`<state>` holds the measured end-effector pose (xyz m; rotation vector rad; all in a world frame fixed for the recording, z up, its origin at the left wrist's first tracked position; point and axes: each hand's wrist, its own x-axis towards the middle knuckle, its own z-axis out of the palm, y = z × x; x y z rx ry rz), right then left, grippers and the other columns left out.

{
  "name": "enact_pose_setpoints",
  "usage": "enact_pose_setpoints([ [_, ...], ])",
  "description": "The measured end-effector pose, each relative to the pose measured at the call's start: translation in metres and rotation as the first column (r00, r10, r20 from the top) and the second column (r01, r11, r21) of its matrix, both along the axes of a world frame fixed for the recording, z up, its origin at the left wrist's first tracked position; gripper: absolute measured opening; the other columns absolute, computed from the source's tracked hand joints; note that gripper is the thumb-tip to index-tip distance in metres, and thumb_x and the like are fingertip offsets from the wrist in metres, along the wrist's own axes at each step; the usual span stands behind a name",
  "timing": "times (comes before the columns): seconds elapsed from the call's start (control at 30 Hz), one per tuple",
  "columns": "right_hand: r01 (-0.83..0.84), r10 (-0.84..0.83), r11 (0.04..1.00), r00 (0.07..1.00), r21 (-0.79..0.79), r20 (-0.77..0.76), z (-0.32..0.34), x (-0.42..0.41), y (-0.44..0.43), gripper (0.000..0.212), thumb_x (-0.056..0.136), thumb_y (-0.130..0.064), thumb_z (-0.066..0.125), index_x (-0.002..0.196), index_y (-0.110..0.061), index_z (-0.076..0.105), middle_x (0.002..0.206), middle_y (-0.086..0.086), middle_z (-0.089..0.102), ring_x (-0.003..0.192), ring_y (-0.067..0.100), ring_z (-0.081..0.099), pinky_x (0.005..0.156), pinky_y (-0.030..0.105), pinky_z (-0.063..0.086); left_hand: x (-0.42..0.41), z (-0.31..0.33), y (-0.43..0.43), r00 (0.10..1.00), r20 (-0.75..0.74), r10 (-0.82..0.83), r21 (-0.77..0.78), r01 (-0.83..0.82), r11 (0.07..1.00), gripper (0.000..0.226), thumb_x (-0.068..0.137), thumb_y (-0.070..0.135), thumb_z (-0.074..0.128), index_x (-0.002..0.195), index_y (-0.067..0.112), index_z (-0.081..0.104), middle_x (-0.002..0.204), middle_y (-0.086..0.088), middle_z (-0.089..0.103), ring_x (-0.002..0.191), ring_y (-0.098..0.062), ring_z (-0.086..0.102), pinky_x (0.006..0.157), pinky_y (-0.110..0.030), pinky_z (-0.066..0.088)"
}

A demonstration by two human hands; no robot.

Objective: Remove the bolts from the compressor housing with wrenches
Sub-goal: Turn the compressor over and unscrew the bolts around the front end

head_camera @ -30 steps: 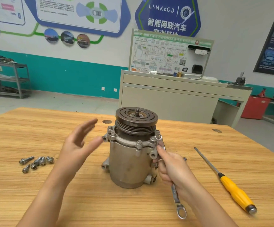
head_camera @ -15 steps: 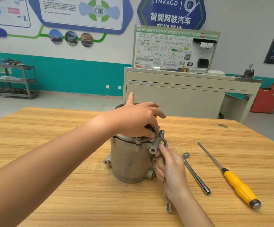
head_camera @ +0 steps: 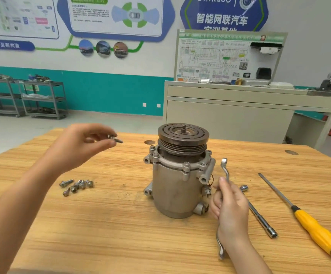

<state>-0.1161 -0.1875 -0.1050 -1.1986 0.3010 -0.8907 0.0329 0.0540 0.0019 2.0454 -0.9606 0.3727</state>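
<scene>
Compressor housing (head_camera: 172, 186), pulley (head_camera: 183, 136) upward, is stood upright on a wooden table (head_camera: 121, 234). One bolt (head_camera: 115, 139) is pinched by the left hand (head_camera: 81, 143), raised left of the housing, while a wrench (head_camera: 225, 171) is gripped in the right hand (head_camera: 232, 206) just right of it. Loose bolts (head_camera: 76, 185) are scattered at the left; a socket wrench (head_camera: 259, 212) and a yellow-handled screwdriver (head_camera: 315, 228) are laid at the right.
</scene>
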Motion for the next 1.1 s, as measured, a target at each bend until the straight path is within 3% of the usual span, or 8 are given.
enact_pose_setpoints([
  [0.2, 0.215, -0.196, 0.968, 0.969, -0.128, 0.149, 0.003, 0.001, 0.003, 0.030, 0.096, -0.013, 0.042, 0.067, -0.014, 0.047, 0.040, -0.012, 0.033, 0.035, 0.002, 0.027, 0.035, 0.015, 0.023, 0.029, -0.112, 0.096, 0.847, -0.220, 0.484, 0.087, -0.477, 0.875, 0.014, 0.081, 0.010, 0.071, 0.095, 0.009, 0.072, 0.095, -0.009, 0.072, 0.082, -0.019, 0.060, 0.063, -0.003, 0.039],
  [0.3, 0.238, -0.216, 0.960, 0.965, -0.150, 0.151, 0.000, 0.000, 0.005, 0.033, 0.097, -0.012, 0.040, 0.063, -0.013, 0.039, 0.041, -0.011, 0.032, 0.037, 0.003, 0.026, 0.039, 0.025, 0.017, 0.039, -0.134, 0.109, 0.787, -0.169, 0.593, 0.199, -0.562, 0.803, 0.013, 0.082, 0.016, 0.072, 0.091, 0.008, 0.073, 0.096, -0.010, 0.072, 0.089, -0.025, 0.061, 0.072, -0.029, 0.039],
  [0.37, 0.232, -0.215, 0.958, 0.970, -0.167, 0.116, -0.005, -0.001, 0.006, 0.034, 0.097, -0.013, 0.039, 0.063, -0.012, 0.036, 0.042, -0.010, 0.030, 0.038, 0.004, 0.026, 0.041, 0.029, 0.017, 0.045, -0.137, 0.109, 0.768, -0.113, 0.631, 0.231, -0.597, 0.768, 0.015, 0.082, 0.021, 0.073, 0.091, 0.010, 0.073, 0.095, -0.009, 0.072, 0.085, -0.024, 0.060, 0.070, -0.031, 0.037],
  [0.53, 0.267, -0.261, 0.943, 0.964, -0.199, 0.055, -0.012, -0.003, 0.007, 0.031, 0.096, -0.012, 0.041, 0.065, -0.010, 0.039, 0.050, -0.002, 0.034, 0.038, 0.000, 0.030, 0.036, 0.013, 0.025, 0.053, -0.138, 0.096, 0.764, -0.102, 0.637, 0.232, -0.605, 0.762, 0.019, 0.081, 0.024, 0.073, 0.095, 0.011, 0.073, 0.094, -0.009, 0.071, 0.089, -0.027, 0.061, 0.070, -0.031, 0.038],
  [0.8, 0.207, -0.236, 0.940, 0.969, -0.271, -0.077, -0.018, 0.001, 0.006, 0.029, 0.095, -0.021, 0.044, 0.068, -0.012, 0.050, 0.048, -0.002, 0.034, 0.041, 0.006, 0.032, 0.038, 0.017, 0.028, 0.045, -0.137, 0.086, 0.794, -0.065, 0.605, 0.291, -0.565, 0.772, 0.029, 0.086, 0.019, 0.066, 0.114, 0.013, 0.067, 0.100, -0.006, 0.071, 0.091, -0.028, 0.062, 0.071, -0.034, 0.042],
  [0.97, 0.210, -0.243, 0.931, 0.967, -0.299, -0.077, -0.019, 0.003, 0.008, 0.016, 0.092, -0.028, 0.049, 0.080, -0.024, 0.059, 0.043, -0.012, 0.045, 0.043, 0.003, 0.037, 0.039, 0.012, 0.032, 0.031, -0.125, 0.075, 0.812, -0.121, 0.571, -0.090, -0.581, 0.809, 0.025, 0.088, 0.011, 0.062, 0.112, 0.009, 0.066, 0.102, -0.005, 0.068, 0.077, -0.013, 0.055, 0.071, -0.024, 0.043],
  [1.03, 0.212, -0.233, 0.942, 0.971, -0.260, -0.052, -0.015, 0.004, 0.010, 0.008, 0.085, -0.032, 0.058, 0.093, -0.032, 0.059, 0.045, -0.014, 0.048, 0.043, -0.001, 0.040, 0.042, 0.012, 0.036, 0.022, -0.106, 0.053, 0.886, -0.162, 0.434, -0.301, -0.463, 0.834, 0.017, 0.089, 0.015, 0.061, 0.105, 0.019, 0.066, 0.095, 0.008, 0.067, 0.074, -0.003, 0.057, 0.063, -0.011, 0.042],
  [1.1, 0.224, -0.237, 0.940, 0.971, -0.257, -0.021, -0.010, 0.003, 0.011, 0.026, 0.078, -0.030, 0.067, 0.100, -0.037, 0.056, 0.048, -0.009, 0.047, 0.043, -0.001, 0.044, 0.044, 0.007, 0.039, 0.017, -0.084, 0.014, 0.946, -0.205, 0.252, -0.375, -0.313, 0.873, 0.014, 0.091, 0.023, 0.058, 0.102, 0.029, 0.064, 0.094, 0.022, 0.063, 0.083, 0.006, 0.058, 0.064, -0.010, 0.040],
])
